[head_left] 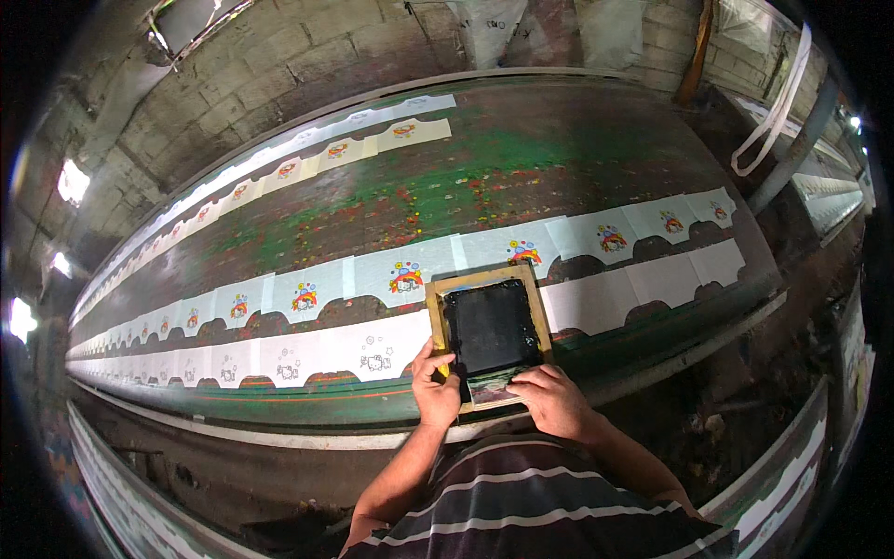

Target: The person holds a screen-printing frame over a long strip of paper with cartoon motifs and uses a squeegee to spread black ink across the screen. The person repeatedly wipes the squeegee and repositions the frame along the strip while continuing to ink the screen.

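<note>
A wooden-framed printing screen (535,312) with a black-inked mesh lies over the near row of white cut pieces, directly in front of me. My left hand (436,389) is closed around its near left side, thumb on top, by a yellow patch on the frame. At the near end of the screen, my right hand (554,402) has its fingers bent onto a pale, ink-stained squeegee (492,384). The underside of those fingers is hidden. Left of the screen, a white piece (377,349) bears a black outline print of a cartoon cat.
The long printing table (372,210) is stained green and red. Colour-printed pieces (407,277) form a row beyond the screen; unprinted pieces (591,303) lie to its right. More rows (287,170) run along the far edge. A white rail (317,440) borders the near side.
</note>
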Tool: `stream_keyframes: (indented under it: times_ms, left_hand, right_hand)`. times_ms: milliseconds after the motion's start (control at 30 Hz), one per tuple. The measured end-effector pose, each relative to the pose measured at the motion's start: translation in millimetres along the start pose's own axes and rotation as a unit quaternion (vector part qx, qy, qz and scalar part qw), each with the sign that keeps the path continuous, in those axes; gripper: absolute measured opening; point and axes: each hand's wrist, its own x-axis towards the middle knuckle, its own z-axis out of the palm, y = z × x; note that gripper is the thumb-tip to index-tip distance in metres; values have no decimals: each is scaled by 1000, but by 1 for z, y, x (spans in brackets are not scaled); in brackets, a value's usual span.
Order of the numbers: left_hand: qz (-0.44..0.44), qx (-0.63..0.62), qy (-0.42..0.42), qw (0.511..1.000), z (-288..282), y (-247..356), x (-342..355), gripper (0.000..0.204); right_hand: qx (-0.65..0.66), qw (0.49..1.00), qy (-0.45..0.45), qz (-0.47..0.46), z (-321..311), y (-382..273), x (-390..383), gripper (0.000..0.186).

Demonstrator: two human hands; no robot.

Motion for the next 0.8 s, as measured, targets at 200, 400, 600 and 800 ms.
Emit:
stream_keyframes:
  times_ms: [200, 400, 600, 800]
  left_hand:
    - [-16, -16, -6, 1000, 5, 0, 1, 46]
    - [-39, -29, -11, 999, 4, 0, 1, 46]
    - [-42, -33, -17, 998, 1, -4, 2, 44]
    - [-35, -53, -11, 998, 3, -11, 2, 42]
  right_hand:
    - [-6, 1000, 2, -1, -9, -2, -1, 40]
    - [1, 1000, -1, -6, -13, -4, 2, 41]
    - [-25, 1000, -2, -14, -13, -10, 12, 41]
    - [-94, 994, -25, -44, -1, -17, 27, 40]
